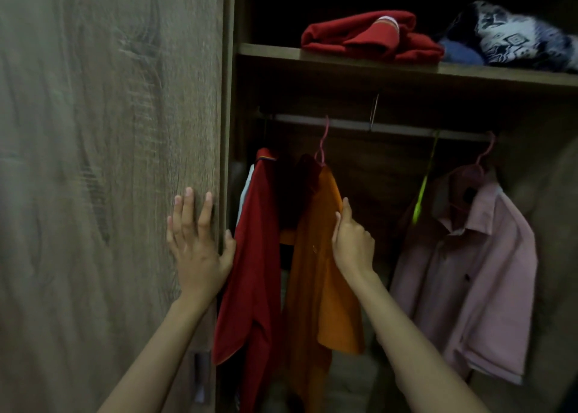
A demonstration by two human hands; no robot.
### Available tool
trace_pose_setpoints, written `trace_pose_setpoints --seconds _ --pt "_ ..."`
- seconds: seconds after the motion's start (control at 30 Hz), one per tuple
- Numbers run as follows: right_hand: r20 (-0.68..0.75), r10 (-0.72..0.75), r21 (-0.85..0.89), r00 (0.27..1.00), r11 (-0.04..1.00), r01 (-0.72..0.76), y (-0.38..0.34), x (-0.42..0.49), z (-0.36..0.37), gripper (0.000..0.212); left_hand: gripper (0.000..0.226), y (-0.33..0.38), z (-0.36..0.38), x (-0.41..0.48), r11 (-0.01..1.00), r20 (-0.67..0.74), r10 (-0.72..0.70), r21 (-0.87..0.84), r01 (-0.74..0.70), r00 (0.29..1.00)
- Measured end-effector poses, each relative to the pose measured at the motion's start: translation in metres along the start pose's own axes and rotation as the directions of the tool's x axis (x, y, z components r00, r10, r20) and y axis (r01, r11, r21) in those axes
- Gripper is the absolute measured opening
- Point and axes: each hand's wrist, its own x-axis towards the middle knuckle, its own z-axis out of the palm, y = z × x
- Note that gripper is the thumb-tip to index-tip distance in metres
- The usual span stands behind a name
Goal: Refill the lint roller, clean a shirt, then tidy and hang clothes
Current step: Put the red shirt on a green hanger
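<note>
Pressing left hand flat, fingers spread, on wardrobe door; right hand pinching orange shirt.

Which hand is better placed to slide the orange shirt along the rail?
The right hand: it already pinches the orange shirt at its shoulder edge. The left hand lies flat on the wardrobe door, thumb round its edge.
</note>
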Motion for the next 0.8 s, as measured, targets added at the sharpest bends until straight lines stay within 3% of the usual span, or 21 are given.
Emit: trace_pose_setpoints --seconds 0.13,0.27,0.37,0.47,0.57,0.67,0.8 --pt "-0.191 -0.013 0.13 0.982 0.991 0.039 -0.013 -0.002 -0.04 0.047 0.065 0.016 -0.019 0.012 0.99 0.019 -0.013 -0.142 0.016 1.0" --pt "-0.428 -0.189 0.288 0.884 0.898 0.331 -0.031 0.029 -0.093 0.039 0.06 0.058 -0.034 0.057 0.962 -0.05 0.105 -0.247 -0.115 0.993" --pt "-0.57 -0.283 0.259 0.771 0.829 0.496 -0.037 0.071 -0.132 0.037 0.058 0.095 -0.036 0.106 0.91 -0.1 0.204 -0.347 -0.227 0.974" --pt "-0.614 -0.251 0.172 0.749 0.883 0.437 -0.041 0.119 -0.166 0.04 0.058 0.128 -0.03 0.162 0.87 -0.142 0.284 -0.378 -0.317 0.948" --pt "-0.539 -0.105 0.17 0.836 0.958 0.23 -0.04 0.163 -0.189 0.052 0.057 0.153 -0.023 0.219 0.894 -0.08 0.247 -0.366 -0.259 0.966" --pt "-0.31 0.022 0.123 0.95 0.992 0.018 -0.036 0.195 -0.199 0.06 0.058 0.167 -0.012 0.268 0.956 0.136 0.136 -0.279 -0.094 0.981" --pt "-0.023 0.002 0.09 1.0 0.996 0.0 -0.035 0.211 -0.199 0.065 0.055 0.179 -0.007 0.299 0.946 0.554 0.053 -0.295 0.136 0.831"
